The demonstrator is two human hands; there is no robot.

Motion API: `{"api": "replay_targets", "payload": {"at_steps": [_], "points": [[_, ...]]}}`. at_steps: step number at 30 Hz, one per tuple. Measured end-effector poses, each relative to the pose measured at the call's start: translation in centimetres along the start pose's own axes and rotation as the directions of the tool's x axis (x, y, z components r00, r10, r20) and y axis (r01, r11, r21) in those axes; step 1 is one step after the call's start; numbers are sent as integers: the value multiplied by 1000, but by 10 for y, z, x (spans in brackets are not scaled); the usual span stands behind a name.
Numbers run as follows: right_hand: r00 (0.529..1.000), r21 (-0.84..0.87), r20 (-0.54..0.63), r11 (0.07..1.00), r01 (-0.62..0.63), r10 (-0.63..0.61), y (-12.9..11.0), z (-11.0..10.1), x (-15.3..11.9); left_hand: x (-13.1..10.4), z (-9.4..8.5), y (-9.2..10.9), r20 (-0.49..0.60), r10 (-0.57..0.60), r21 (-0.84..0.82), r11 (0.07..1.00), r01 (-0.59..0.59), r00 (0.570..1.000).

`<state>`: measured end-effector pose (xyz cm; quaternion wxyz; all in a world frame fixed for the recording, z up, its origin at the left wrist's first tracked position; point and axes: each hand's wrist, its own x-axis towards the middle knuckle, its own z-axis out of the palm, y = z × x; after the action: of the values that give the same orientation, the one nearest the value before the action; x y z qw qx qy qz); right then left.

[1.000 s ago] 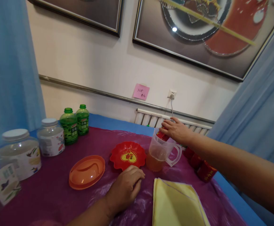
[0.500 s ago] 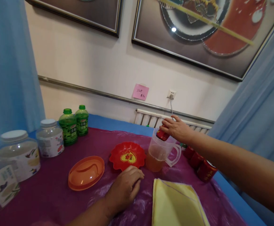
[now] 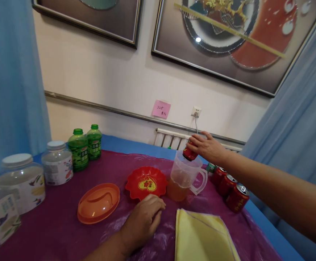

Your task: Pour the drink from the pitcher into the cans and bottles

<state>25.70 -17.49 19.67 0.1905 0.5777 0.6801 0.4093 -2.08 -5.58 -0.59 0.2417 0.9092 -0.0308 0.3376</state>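
Observation:
My right hand (image 3: pixel 208 146) is wrapped round a red drink can (image 3: pixel 190 153), tipped over the mouth of a clear plastic pitcher (image 3: pixel 183 168). Amber liquid fills the lower part of the pitcher, whose handle points right. My left hand (image 3: pixel 144 215) rests on the purple table cover, fingers curled together with nothing seen in them. Just beyond its knuckles lies a red scalloped plate (image 3: pixel 158 175) with a yellow heart print. A folded yellow cloth (image 3: pixel 204 235) lies to the right of the left hand, in front of the pitcher. The can's opening is hidden.
Several red cans (image 3: pixel 237 198) and a green can (image 3: pixel 211 169) stand right of the pitcher. An orange oval lid (image 3: pixel 98 203) lies left of the plate. Green bottles (image 3: pixel 78 150) and white-lidded jars (image 3: pixel 57 163) line the left side. A radiator (image 3: pixel 171 139) is behind the table.
My right hand has lifted the can slightly away from the pitcher's mouth, still tilted. The view has shifted a little, showing more of the standing cans. My left hand stays put.

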Motion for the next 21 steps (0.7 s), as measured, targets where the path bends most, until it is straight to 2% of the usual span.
{"api": "replay_targets", "payload": {"at_steps": [8,13,21], "points": [[1000,-25,5,999,-26,26,2,-3,-4,1,-1,1,0,-7,-19,1000,7,1000],[999,-90,-25,995,-39,37,0,0,-6,1,-2,2,12,-19,-14,1000,19,1000],[998,-95,-43,994,-60,56,-3,7,-9,0,-2,2,22,-25,-7,1000,25,999]]}}
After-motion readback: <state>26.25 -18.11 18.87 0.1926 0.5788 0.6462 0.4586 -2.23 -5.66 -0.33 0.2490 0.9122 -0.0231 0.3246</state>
